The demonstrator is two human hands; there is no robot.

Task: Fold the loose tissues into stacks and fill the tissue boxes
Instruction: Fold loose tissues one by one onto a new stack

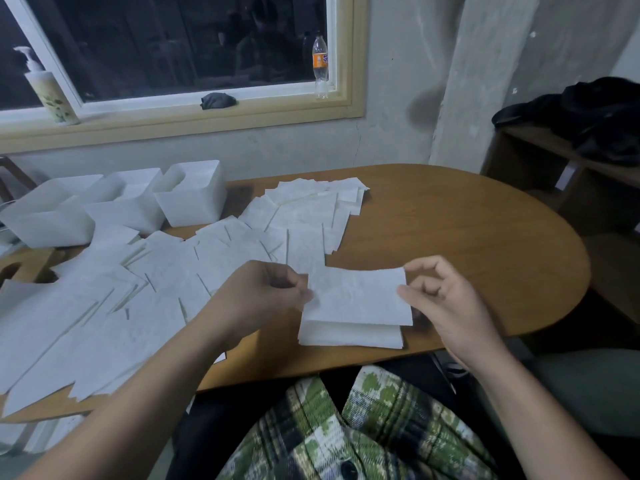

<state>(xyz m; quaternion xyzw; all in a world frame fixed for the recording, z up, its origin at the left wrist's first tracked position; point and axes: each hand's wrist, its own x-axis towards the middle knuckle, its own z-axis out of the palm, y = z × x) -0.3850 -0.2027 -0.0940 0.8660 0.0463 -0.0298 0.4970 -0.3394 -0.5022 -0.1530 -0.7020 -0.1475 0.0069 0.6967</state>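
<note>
I cannot see into the three white tissue boxes (192, 195) at the back left of the worktop (467, 237); their insides wash out pale. The loose tissues (138, 299) overlap so thickly that the wood beneath them is hidden. One tissue (360, 296), thin, white, faintly embossed and rectangular, is pinched at its left edge by the left hand (263, 292), whose fingertips blur against the sheet. The right hand (446, 299) pinches the right edge between thumb and forefinger, its other fingers loosely curled. The sheet lies over a squared stack (349, 332) near the rounded wooden front edge. I cannot tell whether they touch.
</note>
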